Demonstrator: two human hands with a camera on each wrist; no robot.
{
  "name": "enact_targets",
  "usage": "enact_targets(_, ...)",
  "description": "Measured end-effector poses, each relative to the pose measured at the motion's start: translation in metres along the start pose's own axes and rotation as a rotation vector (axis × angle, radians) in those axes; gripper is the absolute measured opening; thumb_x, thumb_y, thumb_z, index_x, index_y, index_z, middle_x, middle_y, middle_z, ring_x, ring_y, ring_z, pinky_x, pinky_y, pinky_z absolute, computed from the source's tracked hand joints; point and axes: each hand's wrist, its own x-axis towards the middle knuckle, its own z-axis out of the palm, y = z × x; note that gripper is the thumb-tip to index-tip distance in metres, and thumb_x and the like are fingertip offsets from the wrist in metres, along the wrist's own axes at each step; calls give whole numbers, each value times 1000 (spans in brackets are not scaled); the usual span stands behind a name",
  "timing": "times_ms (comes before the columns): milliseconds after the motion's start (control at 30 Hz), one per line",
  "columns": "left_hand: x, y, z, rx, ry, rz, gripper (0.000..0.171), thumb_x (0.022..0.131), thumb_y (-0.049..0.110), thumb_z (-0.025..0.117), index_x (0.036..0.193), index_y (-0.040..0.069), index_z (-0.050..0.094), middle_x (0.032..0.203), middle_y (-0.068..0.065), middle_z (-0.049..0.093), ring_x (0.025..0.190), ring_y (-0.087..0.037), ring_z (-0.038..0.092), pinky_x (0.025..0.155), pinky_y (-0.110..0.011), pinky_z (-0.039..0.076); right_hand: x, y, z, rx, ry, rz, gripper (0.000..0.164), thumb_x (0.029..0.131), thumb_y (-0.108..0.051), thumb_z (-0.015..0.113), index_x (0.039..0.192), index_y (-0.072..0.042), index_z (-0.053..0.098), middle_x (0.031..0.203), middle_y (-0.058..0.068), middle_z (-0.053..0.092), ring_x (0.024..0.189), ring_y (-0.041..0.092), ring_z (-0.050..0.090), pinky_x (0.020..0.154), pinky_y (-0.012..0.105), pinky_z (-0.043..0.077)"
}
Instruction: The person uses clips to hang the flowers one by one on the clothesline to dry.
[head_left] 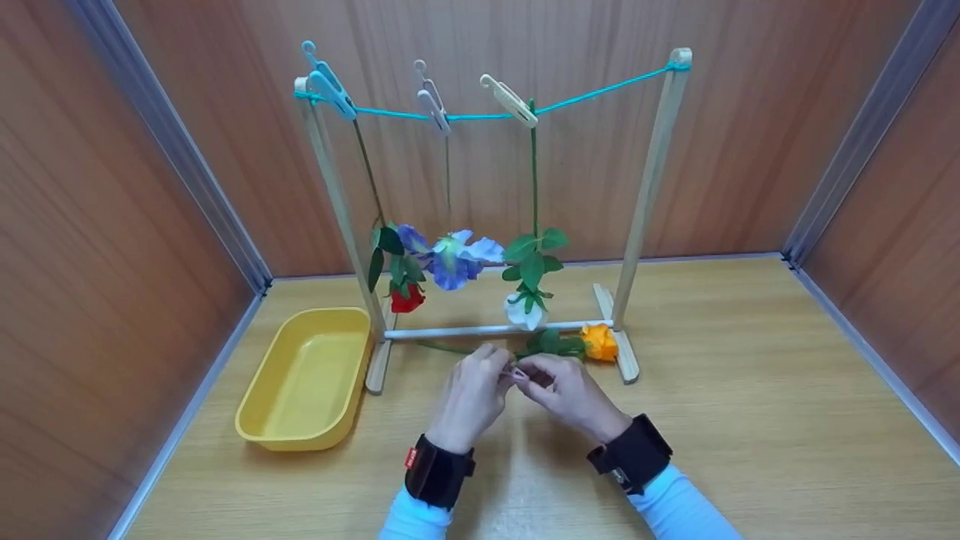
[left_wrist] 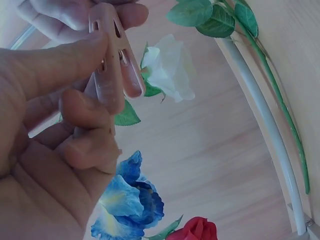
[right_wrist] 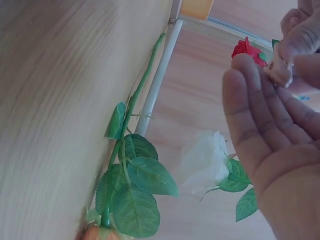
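A pale pink clothespin [left_wrist: 107, 60] is in both hands, just in front of the rack's lower bar. My left hand [head_left: 472, 394] grips it between thumb and curled fingers. At its other end, the fingertips of my right hand [head_left: 570, 390] pinch it; part of that grip is hidden. Behind the hands, an orange rose [head_left: 600, 343] lies on the table, its green stem [right_wrist: 145, 80] pointing left. Upside down on the line hang a red rose [head_left: 407, 298], a blue flower [head_left: 452, 259] and a white rose [head_left: 525, 311].
A turquoise line [head_left: 600, 91] spans the wooden rack's two posts. It carries a blue clothespin [head_left: 330, 86], a greyish one [head_left: 433, 105] and a cream one [head_left: 511, 100]. A yellow tub [head_left: 259, 386] stands left of the rack. Wooden panels [head_left: 750, 150] surround the table.
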Motion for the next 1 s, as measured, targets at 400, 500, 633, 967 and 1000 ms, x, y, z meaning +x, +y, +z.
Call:
enact_targets(400,-1,-5,-2,117,16,44,25,92,23,80,110,7,76,103,-4,63,89,-19,57,72,-29,52,-1,1,-11,0,38,-7,21,102,-17,67,118,-8,75,108,3,74,86,14,69,79,26,58)
enact_targets(500,-1,-6,-3,131,-8,48,28,91,23,80,113,6,76,106,-4,65,93,-19,57,76,-31,52,-1,1,-13,17,39,-18,21,102,-14,66,119,-7,75,109,5,74,85,15,69,78,25,58)
enact_targets(633,-1,-6,-5,113,-32,34,24,90,20,81,110,7,77,100,-3,65,88,-17,56,74,-28,52,-1,1,-12,17,32,-25,23,102,-14,65,121,-6,74,110,5,74,86,14,68,78,25,58)
enact_targets(967,-1,-5,-7,75,-29,19,27,91,22,81,112,6,76,104,-4,66,92,-18,59,75,-30,53,-1,2,-14,22,26,-16,24,102,-14,65,123,-5,72,112,6,73,88,15,67,81,25,58)
enact_targets(1000,-1,-6,-7,74,-27,22,28,91,21,82,114,6,76,105,-5,66,93,-18,59,75,-30,53,-1,2,-14,22,30,-18,23,102,-14,65,122,-6,73,112,6,73,88,15,67,80,25,58)
